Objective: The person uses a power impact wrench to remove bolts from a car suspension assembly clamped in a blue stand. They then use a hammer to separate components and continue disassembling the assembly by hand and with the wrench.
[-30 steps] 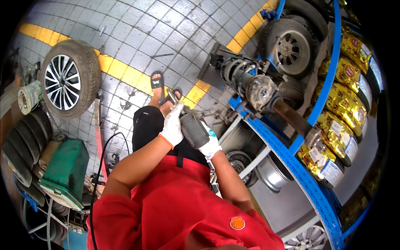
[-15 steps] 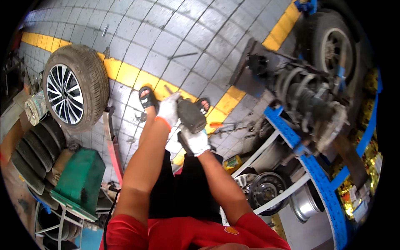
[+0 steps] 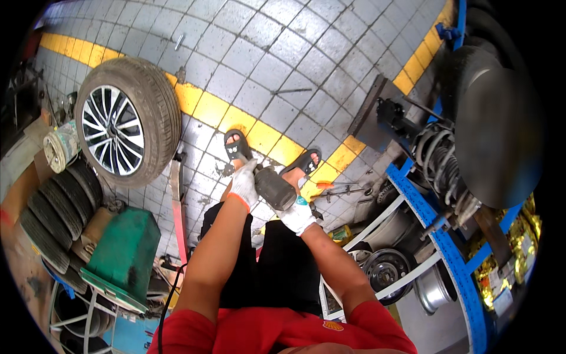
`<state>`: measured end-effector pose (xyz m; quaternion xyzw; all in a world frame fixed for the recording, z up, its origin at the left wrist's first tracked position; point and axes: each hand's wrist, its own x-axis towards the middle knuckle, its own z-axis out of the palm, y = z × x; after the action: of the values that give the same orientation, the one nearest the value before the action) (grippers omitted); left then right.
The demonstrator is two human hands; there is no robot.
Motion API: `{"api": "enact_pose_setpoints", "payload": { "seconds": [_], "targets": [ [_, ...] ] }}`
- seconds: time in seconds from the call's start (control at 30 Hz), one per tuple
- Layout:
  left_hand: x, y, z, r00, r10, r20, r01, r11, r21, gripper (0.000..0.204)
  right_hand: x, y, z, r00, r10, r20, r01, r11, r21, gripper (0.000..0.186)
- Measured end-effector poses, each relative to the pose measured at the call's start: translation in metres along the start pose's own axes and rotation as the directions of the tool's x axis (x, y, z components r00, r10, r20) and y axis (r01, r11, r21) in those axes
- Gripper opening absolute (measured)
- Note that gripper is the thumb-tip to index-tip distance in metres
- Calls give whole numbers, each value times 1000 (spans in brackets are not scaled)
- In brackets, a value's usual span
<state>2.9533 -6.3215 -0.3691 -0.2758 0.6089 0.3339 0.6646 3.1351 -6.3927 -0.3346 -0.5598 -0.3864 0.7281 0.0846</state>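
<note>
Both my hands wear white gloves and hold what looks like an impact wrench (image 3: 275, 189), a dark grey tool with a thick, rounded body, in front of my thighs. My left hand (image 3: 242, 180) closes on its far left end. From below and to the right, my right hand (image 3: 296, 216) grips it; the tool's body hides part of those fingers. My sandalled feet stand just beyond the tool on the yellow floor stripe (image 3: 259, 137).
A mounted car wheel (image 3: 115, 130) stands at left, near a green bin (image 3: 127, 253) and stacked tyres (image 3: 53, 218). At right are a blue-edged rack (image 3: 436, 242), a coil-spring strut (image 3: 445, 159) and a blurred dark round shape (image 3: 501, 133). A thin rod (image 3: 293, 91) lies on the tiles.
My view has shifted, so most of the scene sits further right. Both hands still hold the tool. A blurred dark round shape has come in at right, covering the wheel there.
</note>
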Motion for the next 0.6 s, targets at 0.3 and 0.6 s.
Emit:
{"api": "enact_pose_setpoints", "payload": {
  "seconds": [0.3,0.6],
  "targets": [
    [4,136,43,988,103,116,-54,928,-368,22,54,-195,-31,960,-277,-42,219,837,-501,35],
    [65,301,91,930,367,6,-253,627,736,34,128,-201,-78,776,-630,11,460,554,-694,48]
  ]
}}
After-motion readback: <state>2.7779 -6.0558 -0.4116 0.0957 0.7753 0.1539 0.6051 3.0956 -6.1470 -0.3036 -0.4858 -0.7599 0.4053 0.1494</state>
